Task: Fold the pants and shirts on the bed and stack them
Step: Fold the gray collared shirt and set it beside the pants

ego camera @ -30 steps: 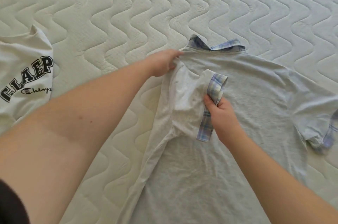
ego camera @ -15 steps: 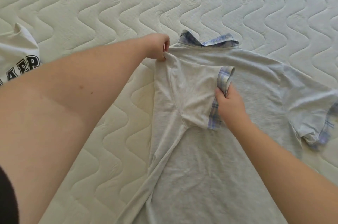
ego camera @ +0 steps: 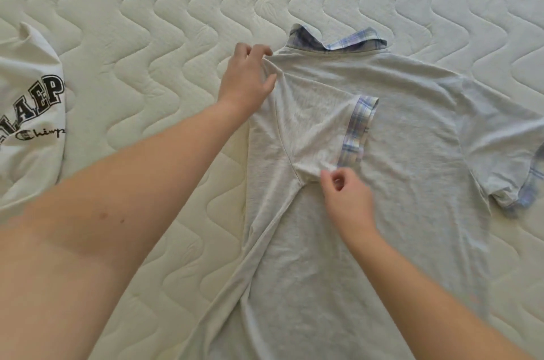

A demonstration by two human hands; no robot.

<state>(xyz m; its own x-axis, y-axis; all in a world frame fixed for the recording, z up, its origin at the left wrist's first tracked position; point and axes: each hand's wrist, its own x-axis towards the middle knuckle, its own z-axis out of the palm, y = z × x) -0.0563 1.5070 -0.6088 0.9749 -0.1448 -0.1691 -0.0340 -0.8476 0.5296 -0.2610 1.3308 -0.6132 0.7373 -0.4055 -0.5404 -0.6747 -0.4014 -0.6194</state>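
We see only the bed (ego camera: 153, 44): a cream quilted mattress with a wavy stitched pattern fills the whole frame, and no other part of the room shows.

Nearest us, both bare forearms come in from the bottom edge, left arm from the lower left, right arm from the lower right.

The grey shirt (ego camera: 412, 130) lies flat on the mattress, centre to right of frame, collar toward the top and hem running off the bottom edge. It is a heather-grey knit with light blue plaid trim. The sleeve on the left of the frame is folded inward across the chest, its plaid cuff (ego camera: 357, 130) lying near frame centre. The other sleeve (ego camera: 500, 159) is spread out at the right edge, slightly rumpled, with plaid showing at its cuff. The fabric below the folded sleeve shows long diagonal creases.

Right hand (ego camera: 347, 197) is at frame centre, at the bottom corner of the folded sleeve, thumb and forefinger pinching the fabric there, other fingers curled.

Left hand (ego camera: 247, 80) is further up, at the shirt's folded shoulder edge; fingers bent, gripping a bunch of fabric.

The plaid collar (ego camera: 338, 41) stands up at the top centre.

The white shirt (ego camera: 29, 124) with black block lettering lies at the left edge, well apart from the grey one.
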